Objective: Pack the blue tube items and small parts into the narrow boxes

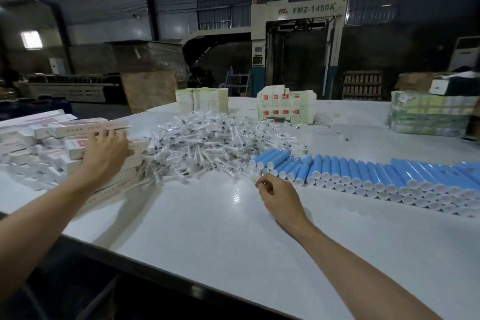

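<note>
**Blue tubes lie in rows, caps toward the near edge**

Blue tubes point(363, 171) lie on their sides along the right part of the white surface point(207, 228). They sit side by side, touching, in a long band that goes out to the right edge. Each tube's long side runs from the near edge toward the far edge and leans a little to the right. The white caps point(335, 177) face the near edge.

The tubes look light and smooth, and they are round, so I think one can roll or slip. A good place to hold one looks like the middle of its blue body, with fingers on both sides. It can then go into a box end first.

The small parts point(207, 138) are a loose heap in clear wraps in the middle of the surface. They look tiny and very light, best picked up with a pinch.

The narrow boxes point(85, 125) are piled at the left edge. They look like thin card that can bend if squeezed hard.

The left hand point(104, 149) rests on top of the box pile with its fingers laid out fairly straight. The right hand point(278, 191) is just beside the left end of the tube rows. Its fingers are curled with the thumb close to them. I cannot tell if they pinch a small part.
</note>
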Tool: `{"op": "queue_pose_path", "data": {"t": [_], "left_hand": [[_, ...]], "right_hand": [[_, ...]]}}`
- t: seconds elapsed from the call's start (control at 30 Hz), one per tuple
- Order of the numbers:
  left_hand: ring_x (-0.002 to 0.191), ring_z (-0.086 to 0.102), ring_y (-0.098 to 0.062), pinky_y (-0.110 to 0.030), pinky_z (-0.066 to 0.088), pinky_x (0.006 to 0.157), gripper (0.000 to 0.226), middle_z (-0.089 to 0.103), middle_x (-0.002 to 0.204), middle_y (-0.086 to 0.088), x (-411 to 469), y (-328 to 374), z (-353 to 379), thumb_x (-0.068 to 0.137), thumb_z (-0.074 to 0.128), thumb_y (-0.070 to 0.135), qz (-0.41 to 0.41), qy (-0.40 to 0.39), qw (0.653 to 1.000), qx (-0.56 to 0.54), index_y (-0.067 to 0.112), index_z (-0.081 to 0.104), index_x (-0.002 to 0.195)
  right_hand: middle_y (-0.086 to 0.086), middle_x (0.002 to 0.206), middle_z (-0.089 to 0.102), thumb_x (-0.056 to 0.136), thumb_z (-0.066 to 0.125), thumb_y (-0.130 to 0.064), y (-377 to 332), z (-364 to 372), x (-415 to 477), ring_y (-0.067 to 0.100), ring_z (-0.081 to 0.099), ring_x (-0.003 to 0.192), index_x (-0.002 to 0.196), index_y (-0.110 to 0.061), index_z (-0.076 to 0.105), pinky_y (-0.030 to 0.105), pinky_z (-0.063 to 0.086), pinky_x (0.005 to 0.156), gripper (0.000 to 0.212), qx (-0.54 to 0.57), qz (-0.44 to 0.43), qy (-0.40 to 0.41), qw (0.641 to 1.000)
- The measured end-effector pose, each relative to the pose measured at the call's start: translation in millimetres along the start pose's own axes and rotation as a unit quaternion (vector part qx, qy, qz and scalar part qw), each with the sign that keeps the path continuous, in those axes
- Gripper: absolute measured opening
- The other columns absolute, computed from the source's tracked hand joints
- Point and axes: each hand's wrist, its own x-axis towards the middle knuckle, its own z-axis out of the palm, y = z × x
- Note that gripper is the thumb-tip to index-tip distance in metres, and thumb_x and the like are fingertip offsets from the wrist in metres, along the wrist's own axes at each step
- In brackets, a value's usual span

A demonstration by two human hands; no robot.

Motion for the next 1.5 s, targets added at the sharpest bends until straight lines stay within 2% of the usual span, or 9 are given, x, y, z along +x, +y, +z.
{"op": "queue_pose_path", "data": {"t": [0.17,0.3,0.37,0.43,0.5,0.77,1.07,1.3,1.5], "left_hand": [[0.105,0.064,-0.044,-0.057,0.048,0.092,0.054,0.069,0.113,-0.027,3.0,18.6,-20.2,0.097,0.072,0.043,0.018,0.038,0.998,-0.045,-0.004,0.057,0.119],[0.092,0.063,-0.043,-0.055,0.051,0.075,0.055,0.059,0.115,-0.022,1.9,55.7,-56.0,0.102,0.064,0.045,0.021,0.075,0.965,-0.249,-0.002,0.052,0.129],[0.083,0.068,-0.029,-0.04,0.055,0.062,0.053,0.057,0.117,-0.008,0.4,85.0,-73.3,0.107,0.057,0.049,0.009,0.017,0.895,-0.446,0.006,0.047,0.136],[0.074,0.074,-0.013,-0.025,0.055,0.054,0.044,0.067,0.114,-0.005,-2.8,119.9,-87.9,0.109,0.052,0.049,0.007,-0.073,0.766,-0.639,0.016,0.043,0.136],[0.083,0.078,-0.018,-0.032,0.06,0.062,0.037,0.073,0.113,-0.014,-5.6,157.9,-97.2,0.11,0.047,0.05,0.007,-0.127,0.652,-0.747,0.019,0.043,0.13],[0.081,0.077,-0.03,-0.047,0.064,0.074,0.023,0.076,0.099,-0.014,-34.0,283.2,-81.7,0.108,0.054,0.038,-0.027,-0.206,0.458,-0.865,0.02,0.046,0.119],[0.088,0.08,-0.025,-0.031,0.062,0.065,0.027,0.081,0.104,-0.005,-53.7,295.4,-60.3,0.105,0.066,0.034,0.01,-0.259,0.407,-0.876,0.02,0.058,0.127],[0.097,0.079,-0.017,-0.022,0.058,0.065,0.031,0.081,0.113,0.005,-58.4,291.2,-71.9,0.101,0.072,0.034,0.046,-0.22,0.424,-0.877,0.022,0.063,0.129],[0.109,0.076,-0.013,-0.027,0.063,0.076,0.05,0.079,0.118,0.01,-50.6,283.7,-72.6,0.098,0.077,0.03,0.098,-0.206,0.391,-0.892,0.044,0.052,0.138]], "right_hand": [[-0.014,0.071,0.066,0.1,0.06,-0.024,-1.8,-1.8,-2.7,0.009,0.064,0.07,0.09,-0.033,0.068,0.039,0.055,0.072,0.016,0.019,-0.002,-0.009,1.0],[-0.01,0.072,0.067,0.099,0.06,-0.023,-1.6,-2.0,-1.9,0.011,0.065,0.071,0.089,-0.034,0.068,0.042,0.057,0.074,0.017,0.035,0.005,-0.004,0.999],[-0.009,0.074,0.068,0.099,0.059,-0.023,-2.0,-3.0,-1.9,0.013,0.066,0.073,0.087,-0.033,0.068,0.042,0.057,0.075,0.017,0.049,0.015,0.003,0.999],[-0.01,0.077,0.069,0.099,0.059,-0.021,-2.7,-5.0,-1.9,0.014,0.066,0.075,0.087,-0.03,0.069,0.043,0.057,0.076,0.018,0.071,0.031,0.014,0.997],[-0.009,0.075,0.068,0.1,0.06,-0.017,-2.3,-7.4,-2.1,0.014,0.066,0.076,0.089,-0.028,0.071,0.044,0.056,0.077,0.019,0.095,0.05,0.034,0.994],[-0.002,0.09,0.076,0.101,0.058,-0.01,2.9,-18.4,1.6,0.018,0.071,0.087,0.101,-0.013,0.075,0.041,0.059,0.083,0.017,0.135,0.134,0.107,0.976],[-0.006,0.08,0.066,0.103,0.052,-0.023,21.6,-72.7,39.4,0.019,0.062,0.075,0.095,-0.019,0.067,0.035,0.049,0.066,0.017,-0.084,0.169,0.169,0.967],[0.009,0.119,0.061,0.107,0.045,-0.039,53.6,-91.5,79.2,0.031,0.06,0.109,0.115,-0.013,0.059,0.037,0.036,0.077,0.03,-0.394,0.155,0.046,0.905],[0.009,0.127,0.053,0.101,0.056,-0.033,56.0,-88.8,98.2,0.031,0.06,0.111,0.121,-0.017,0.061,0.035,0.038,0.076,0.027,-0.41,0.207,-0.015,0.888]]}}
